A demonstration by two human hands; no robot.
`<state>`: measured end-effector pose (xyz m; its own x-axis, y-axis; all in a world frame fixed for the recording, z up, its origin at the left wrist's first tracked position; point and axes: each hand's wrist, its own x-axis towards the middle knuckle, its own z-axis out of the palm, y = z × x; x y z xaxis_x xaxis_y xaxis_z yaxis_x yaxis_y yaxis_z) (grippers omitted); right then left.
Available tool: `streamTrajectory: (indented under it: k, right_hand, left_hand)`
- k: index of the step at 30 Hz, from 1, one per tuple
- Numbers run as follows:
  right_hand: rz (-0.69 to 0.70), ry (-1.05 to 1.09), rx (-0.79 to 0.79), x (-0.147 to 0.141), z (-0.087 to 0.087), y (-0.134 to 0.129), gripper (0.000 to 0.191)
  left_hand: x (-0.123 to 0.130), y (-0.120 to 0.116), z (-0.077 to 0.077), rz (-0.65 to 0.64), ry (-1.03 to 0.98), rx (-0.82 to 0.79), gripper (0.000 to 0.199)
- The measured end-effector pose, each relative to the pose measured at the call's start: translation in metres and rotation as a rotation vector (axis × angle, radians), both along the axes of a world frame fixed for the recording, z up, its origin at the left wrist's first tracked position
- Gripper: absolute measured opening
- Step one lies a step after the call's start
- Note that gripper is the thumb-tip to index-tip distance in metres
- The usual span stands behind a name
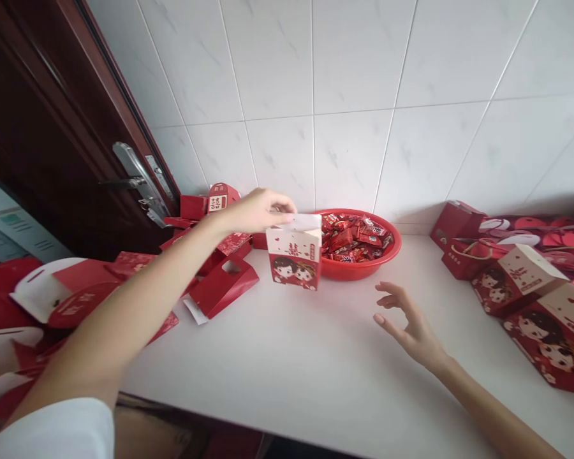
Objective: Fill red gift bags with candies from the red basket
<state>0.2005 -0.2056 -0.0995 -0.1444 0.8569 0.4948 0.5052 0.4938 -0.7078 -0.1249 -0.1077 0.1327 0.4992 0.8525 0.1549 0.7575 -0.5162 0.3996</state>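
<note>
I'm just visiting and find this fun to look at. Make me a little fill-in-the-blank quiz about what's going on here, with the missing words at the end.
1. The person's ____ hand grips the top of a box with two cartoon faces on it.
2. The other hand is holding ____.
3. The round basin full of wrapped packets is ____ in colour.
4. The wall behind the table is covered with pale ____.

Missing words: left; nothing; red; tiles

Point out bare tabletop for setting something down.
Free: tabletop in front of the box in the left hand; also between the right hand and printed boxes. Crowded: left, with red boxes, and the far right.
</note>
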Motion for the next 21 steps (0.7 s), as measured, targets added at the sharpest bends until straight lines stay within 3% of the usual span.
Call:
streamTrajectory:
  k: [5,8,12,14,17,21]
  right_hand:
    - [0.117,0.073,-0.074,-0.005,-0.005,0.002,0.077]
    - [0.148,0.136,-0.138,-0.009,-0.005,0.003,0.076]
    - [0.135,0.207,-0.242,-0.012,-0.007,0.006,0.059]
    - [0.120,0.238,-0.286,-0.013,-0.009,0.007,0.055]
    - [0.140,0.289,-0.371,-0.017,-0.012,0.009,0.055]
    - [0.164,0.299,-0.436,-0.024,-0.013,0.010,0.058]
  left_hand:
    - [0.062,-0.022,-0.049,-0.168,-0.162,0.094,0.023]
    - [0.086,-0.028,-0.073,-0.273,-0.297,0.042,0.020]
    - [0.101,-0.024,-0.094,-0.270,-0.487,-0.192,0.026]
    - [0.103,-0.019,-0.103,-0.254,-0.535,-0.343,0.020]
    - [0.103,-0.010,-0.116,-0.210,-0.594,-0.559,0.009]
    - [0.101,-0.003,-0.133,-0.067,-0.678,-0.847,0.010]
